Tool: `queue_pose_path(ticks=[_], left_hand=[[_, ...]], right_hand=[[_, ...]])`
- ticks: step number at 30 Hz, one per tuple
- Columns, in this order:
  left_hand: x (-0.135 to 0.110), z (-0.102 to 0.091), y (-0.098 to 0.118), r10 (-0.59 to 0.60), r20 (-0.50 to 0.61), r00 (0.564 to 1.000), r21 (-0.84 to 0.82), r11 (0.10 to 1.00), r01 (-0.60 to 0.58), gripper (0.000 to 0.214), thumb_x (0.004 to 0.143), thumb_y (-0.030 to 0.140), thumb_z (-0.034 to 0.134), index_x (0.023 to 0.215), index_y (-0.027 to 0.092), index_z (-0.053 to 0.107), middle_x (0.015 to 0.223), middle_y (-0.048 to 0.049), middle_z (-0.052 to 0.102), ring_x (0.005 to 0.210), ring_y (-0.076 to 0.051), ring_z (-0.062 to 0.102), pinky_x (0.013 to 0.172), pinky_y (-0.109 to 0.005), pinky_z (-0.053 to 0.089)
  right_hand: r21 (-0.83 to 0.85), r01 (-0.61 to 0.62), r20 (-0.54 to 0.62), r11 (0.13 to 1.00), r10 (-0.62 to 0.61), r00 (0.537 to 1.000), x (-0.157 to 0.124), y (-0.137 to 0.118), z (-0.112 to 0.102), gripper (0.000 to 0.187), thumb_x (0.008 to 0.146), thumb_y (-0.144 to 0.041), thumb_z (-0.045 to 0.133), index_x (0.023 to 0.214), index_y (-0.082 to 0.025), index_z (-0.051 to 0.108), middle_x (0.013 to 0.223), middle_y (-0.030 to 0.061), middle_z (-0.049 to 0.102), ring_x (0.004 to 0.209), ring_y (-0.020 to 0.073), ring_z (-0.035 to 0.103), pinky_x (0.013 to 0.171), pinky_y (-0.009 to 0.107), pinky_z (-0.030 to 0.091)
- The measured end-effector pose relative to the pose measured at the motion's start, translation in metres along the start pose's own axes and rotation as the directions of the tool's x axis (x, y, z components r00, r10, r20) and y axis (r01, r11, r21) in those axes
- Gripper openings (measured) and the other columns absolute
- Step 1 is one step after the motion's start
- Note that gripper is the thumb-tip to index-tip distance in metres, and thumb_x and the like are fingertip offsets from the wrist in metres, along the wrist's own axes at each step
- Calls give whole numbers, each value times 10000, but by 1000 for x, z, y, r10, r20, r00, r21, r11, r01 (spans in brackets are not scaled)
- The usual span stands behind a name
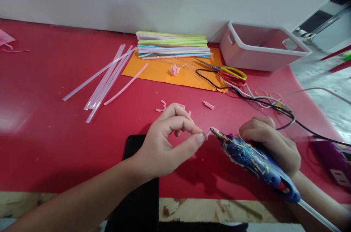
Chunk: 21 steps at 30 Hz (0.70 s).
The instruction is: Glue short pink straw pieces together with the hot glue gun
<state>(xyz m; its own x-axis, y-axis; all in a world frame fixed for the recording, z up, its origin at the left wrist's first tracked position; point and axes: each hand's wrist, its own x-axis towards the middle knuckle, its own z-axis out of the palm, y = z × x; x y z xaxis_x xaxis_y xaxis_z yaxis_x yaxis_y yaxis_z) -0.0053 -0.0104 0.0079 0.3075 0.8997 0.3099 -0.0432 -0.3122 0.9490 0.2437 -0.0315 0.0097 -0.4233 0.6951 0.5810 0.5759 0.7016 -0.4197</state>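
Between thumb and forefinger, my left hand [170,140] pinches a small pink straw piece [208,132]. My right hand [271,142] is wrapped round a blue glue gun [252,162] crusted with old glue. A clear glue stick [315,213] sticks out of its back end. The gun's metal nozzle is at the pink piece; whether they touch I cannot tell. Beyond my left hand lie more short pink pieces [208,105] and a curled pink piece [161,106]. A small pink flower [174,70] rests on the orange sheet [164,76].
Bundled coloured straws [174,43] lie by the wall, with loose pale straws [106,78] to the left. Scissors [233,74], tangled cables [260,100] and a pink bin [252,56] stand at the right. A black phone-like slab [137,202] lies under my left forearm. A purple box [331,162] sits far right.
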Motion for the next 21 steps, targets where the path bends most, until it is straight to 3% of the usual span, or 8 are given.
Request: queue_pose_path(ticks=[21], left_hand=[[0, 1, -3, 20, 18, 1000, 0, 1000, -20, 66, 883, 208, 680, 855, 150, 696, 934, -41, 520, 738, -115, 520, 691, -296, 464]], right_hand=[[67, 46, 10, 997, -47, 999, -3, 5, -1, 115, 962, -251, 541, 894, -173, 591, 698, 16, 580, 650, 179, 600, 696, 380, 415]])
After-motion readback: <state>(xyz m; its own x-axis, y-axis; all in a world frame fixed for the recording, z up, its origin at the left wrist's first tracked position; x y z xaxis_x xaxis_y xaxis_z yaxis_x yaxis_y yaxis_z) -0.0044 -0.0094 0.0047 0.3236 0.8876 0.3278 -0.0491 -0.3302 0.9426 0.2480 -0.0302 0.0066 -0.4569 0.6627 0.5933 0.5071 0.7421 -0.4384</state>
